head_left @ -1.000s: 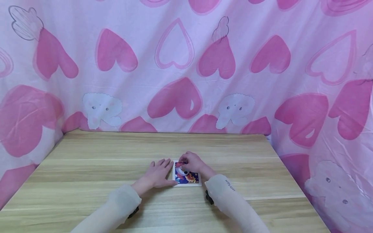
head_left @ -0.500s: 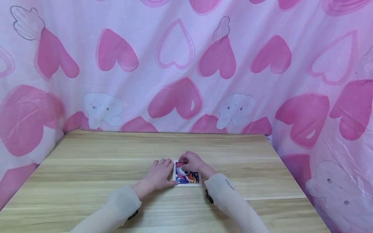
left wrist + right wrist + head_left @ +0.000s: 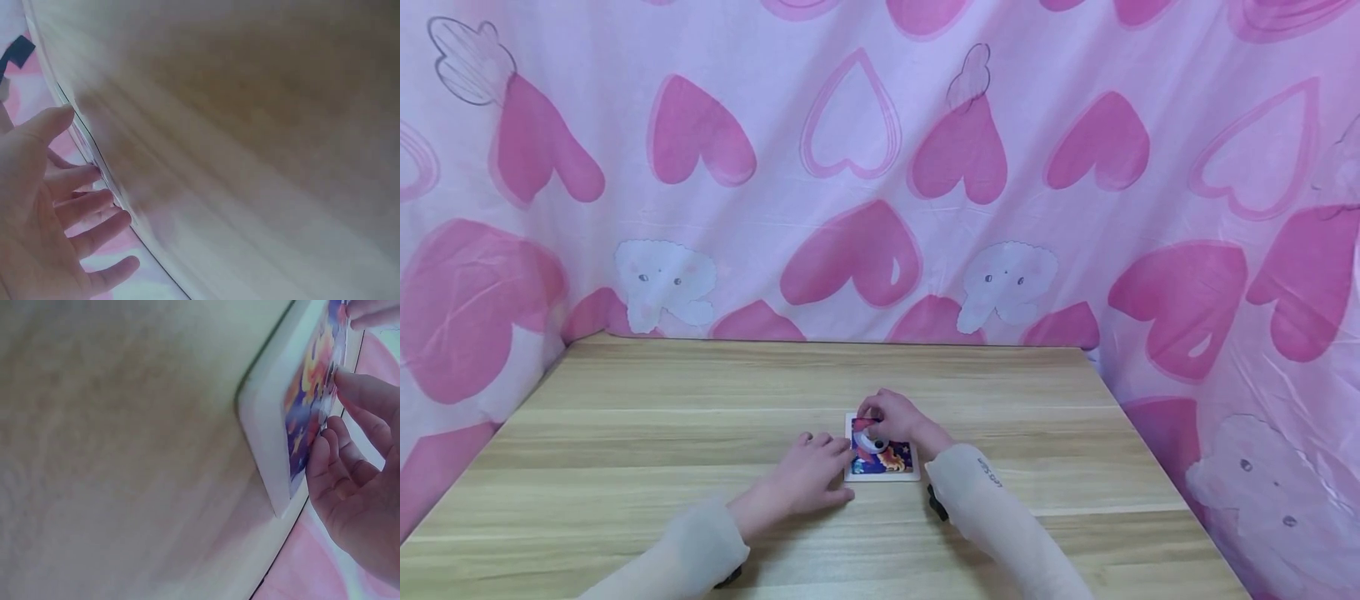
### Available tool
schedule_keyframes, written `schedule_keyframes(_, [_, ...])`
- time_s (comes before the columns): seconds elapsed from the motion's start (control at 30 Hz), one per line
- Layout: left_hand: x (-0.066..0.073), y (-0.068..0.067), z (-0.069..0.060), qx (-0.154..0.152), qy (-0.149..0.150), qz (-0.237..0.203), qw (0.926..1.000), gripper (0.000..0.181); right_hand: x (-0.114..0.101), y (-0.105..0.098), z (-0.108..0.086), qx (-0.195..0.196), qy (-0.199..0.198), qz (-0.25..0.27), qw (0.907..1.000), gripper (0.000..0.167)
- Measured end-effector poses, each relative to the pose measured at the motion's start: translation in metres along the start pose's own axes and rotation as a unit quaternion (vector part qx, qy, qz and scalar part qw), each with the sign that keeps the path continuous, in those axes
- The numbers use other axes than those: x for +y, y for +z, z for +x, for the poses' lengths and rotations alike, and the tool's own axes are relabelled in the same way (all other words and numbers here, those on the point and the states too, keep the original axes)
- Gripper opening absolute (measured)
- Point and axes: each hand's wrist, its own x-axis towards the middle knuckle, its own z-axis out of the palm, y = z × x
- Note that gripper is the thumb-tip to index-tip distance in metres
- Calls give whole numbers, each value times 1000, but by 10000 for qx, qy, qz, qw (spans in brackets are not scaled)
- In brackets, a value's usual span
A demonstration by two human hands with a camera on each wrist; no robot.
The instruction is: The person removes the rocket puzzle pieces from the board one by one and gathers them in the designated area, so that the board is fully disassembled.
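As R hand covers pt of pic, can't tell its grip. L hand spread, tips at pic's edge.

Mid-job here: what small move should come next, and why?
Perhaps brace the white-bordered board with the thumb of the left hand: that thumb lies just off the near left corner, while the other fingertips reach the left edge. The fingertips of the right hand are at the board's surface, so it might shift.

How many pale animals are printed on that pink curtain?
3: left animal and middle animal low on the back curtain, right animal low on the right side. Folds may hide others.
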Motion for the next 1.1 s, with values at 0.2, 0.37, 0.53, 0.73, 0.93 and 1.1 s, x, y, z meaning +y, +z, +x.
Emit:
schedule_keyframes(0.2, [6, -2, -7, -166, 287, 116, 9994, 65, 1, -1, 4, -164, -108, -240, 9995, 23])
schedule_keyframes(0.37, [8, -5, -9, -262, 304, 190, 9990, 68, 1, -2, 5, -259, -219, -528, 9980, 23])
schedule_keyframes(0.53, [9, -5, -9, -257, 323, 239, 9989, 69, -1, -4, 6, -306, -348, -638, 9969, 25])
schedule_keyframes(0.73, [9, -4, -9, -247, 299, 262, 9989, 68, 0, -6, 7, -431, -357, -565, 9968, 27])
schedule_keyframes(0.93, [8, -2, -8, -259, 301, 239, 9989, 68, 1, -7, 9, -572, -337, -611, 9959, 26])
schedule_keyframes(1.1, [8, -3, -8, -245, 305, 189, 9991, 67, 1, -8, 10, -676, -307, -534, 9958, 26])
